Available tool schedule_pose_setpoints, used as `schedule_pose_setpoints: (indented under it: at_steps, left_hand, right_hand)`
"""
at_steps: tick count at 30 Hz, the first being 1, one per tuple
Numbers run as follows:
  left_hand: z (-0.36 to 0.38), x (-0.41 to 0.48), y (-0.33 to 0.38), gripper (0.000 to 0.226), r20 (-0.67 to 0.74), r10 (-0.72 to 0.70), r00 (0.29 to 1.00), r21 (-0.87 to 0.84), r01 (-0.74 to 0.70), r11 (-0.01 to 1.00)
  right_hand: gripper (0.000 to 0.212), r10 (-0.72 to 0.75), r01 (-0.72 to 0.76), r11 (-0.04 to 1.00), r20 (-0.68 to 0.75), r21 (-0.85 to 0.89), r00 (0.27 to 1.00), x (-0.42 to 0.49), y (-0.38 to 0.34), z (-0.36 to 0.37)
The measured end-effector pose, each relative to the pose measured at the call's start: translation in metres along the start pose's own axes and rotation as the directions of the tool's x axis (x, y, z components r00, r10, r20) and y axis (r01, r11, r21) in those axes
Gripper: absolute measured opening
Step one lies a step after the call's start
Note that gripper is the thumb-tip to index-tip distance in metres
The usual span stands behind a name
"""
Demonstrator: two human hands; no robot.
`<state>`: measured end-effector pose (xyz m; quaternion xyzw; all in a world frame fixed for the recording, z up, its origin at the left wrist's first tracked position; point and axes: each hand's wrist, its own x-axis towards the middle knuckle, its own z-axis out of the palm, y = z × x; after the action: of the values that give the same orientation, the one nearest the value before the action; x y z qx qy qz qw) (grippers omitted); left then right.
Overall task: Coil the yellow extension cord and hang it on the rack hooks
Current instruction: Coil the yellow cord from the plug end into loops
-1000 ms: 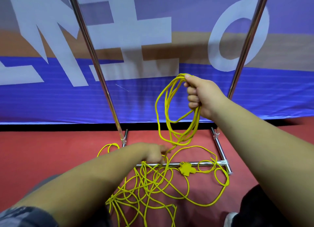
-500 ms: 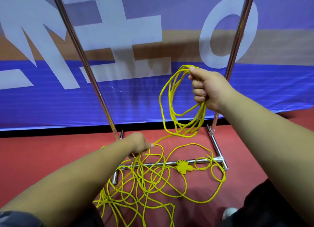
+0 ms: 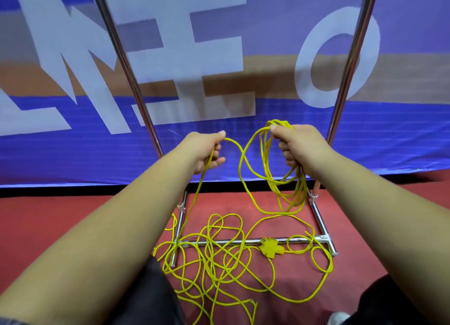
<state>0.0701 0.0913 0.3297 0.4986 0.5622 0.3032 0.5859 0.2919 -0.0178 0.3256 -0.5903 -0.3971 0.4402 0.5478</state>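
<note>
a: yellow extension cord (image 3: 243, 259)? 
b: mostly a loose tangle on the red floor (image 3: 60, 217) over the rack base (image 3: 243, 241); looks thin, light, floppy, likely to snag; best taken a length at a time.
a: grips?
b: right hand (image 3: 298, 144) fisted round gathered loops; left hand (image 3: 207, 151) loosely closed on one strand; socket end (image 3: 269, 248) on floor.

Bright yellow cord (image 3: 265, 169), yellow socket block (image 3: 269, 248) too. Shiny silver rack (image 3: 246, 242). Red floor (image 3: 60, 222). Behind, a blue banner (image 3: 73, 149), tan band, big pale lettering across it.
</note>
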Motion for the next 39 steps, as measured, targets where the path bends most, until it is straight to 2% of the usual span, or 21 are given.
schedule_pose_setpoints:
  at_steps: [2,5,8,11,13,16,19,22,24,27,29,33,36,39]
  left_hand:
    - [0.005,-0.005,0.02,0.021,0.02,-0.009,1.0,-0.074,0.01,0.997]
    - [0.013,-0.016,0.05,0.014,0.011,0.047,0.999,-0.08,-0.046,0.996]
    - [0.018,-0.034,0.079,0.01,-0.023,0.214,0.977,-0.037,-0.215,0.976]
    - [0.022,-0.056,0.107,0.008,0.024,0.417,0.908,-0.011,-0.417,0.909]
    - [0.021,-0.07,0.121,0.009,0.058,0.501,0.864,0.005,-0.502,0.865]
    - [0.021,-0.081,0.127,0.005,0.067,0.567,0.821,0.171,-0.569,0.804]
    - [0.012,-0.068,0.104,0.003,0.095,0.611,0.786,0.442,-0.583,0.682]
    - [-0.011,-0.05,0.061,0.004,0.121,0.56,0.82,0.628,-0.5,0.597]
    - [-0.024,-0.045,0.035,0.006,0.148,0.471,0.87,0.608,-0.456,0.65]
    - [-0.036,-0.041,0.007,0.026,0.223,0.36,0.906,0.558,-0.422,0.715]
    - [-0.041,-0.036,-0.004,0.033,0.272,0.343,0.899,0.551,-0.438,0.711]
    - [-0.039,-0.031,-0.009,0.032,0.412,0.346,0.843,0.585,-0.536,0.608]
    - [-0.031,-0.027,-0.013,0.037,0.44,0.36,0.823,0.502,-0.558,0.661]
    - [-0.032,-0.02,-0.02,0.038,0.43,0.361,0.827,0.447,-0.543,0.711]
  right_hand:
    - [0.028,-0.008,0.008,1.0,0.008,0.016,1.0,-0.003,-0.001,0.004]
    - [0.03,-0.026,0.026,1.0,0.024,0.018,0.999,-0.006,-0.006,0.006]
    - [0.031,-0.08,0.081,0.997,0.034,-0.016,0.996,-0.009,-0.01,0.003]
    - [0.026,-0.127,0.127,0.991,-0.001,0.03,0.992,-0.014,-0.016,-0.002]
    - [0.024,-0.115,0.118,0.988,-0.042,0.099,0.993,-0.019,-0.022,-0.005]
    - [0.019,-0.078,0.089,0.98,-0.069,0.179,0.995,-0.026,-0.026,-0.011]
    - [0.011,-0.036,0.04,0.989,-0.033,0.145,0.999,-0.027,-0.023,-0.013]
    - [0.017,-0.01,0.009,1.0,0.034,0.02,0.999,-0.029,-0.02,-0.009]
    - [0.025,0.009,-0.007,1.0,0.065,-0.026,0.998,-0.03,-0.019,-0.003]
    - [0.026,0.038,-0.034,0.999,0.104,-0.04,0.994,-0.028,-0.014,0.004]
    - [0.019,0.045,-0.03,0.993,0.13,-0.115,0.991,-0.024,-0.005,0.011]
    - [0.012,0.108,-0.039,0.956,0.223,-0.292,0.969,-0.022,0.013,0.032]
    - [0.025,0.156,-0.037,0.933,0.307,-0.359,0.939,-0.023,0.022,0.045]
    - [0.034,0.173,-0.039,0.91,0.293,-0.414,0.94,-0.018,0.03,0.051]
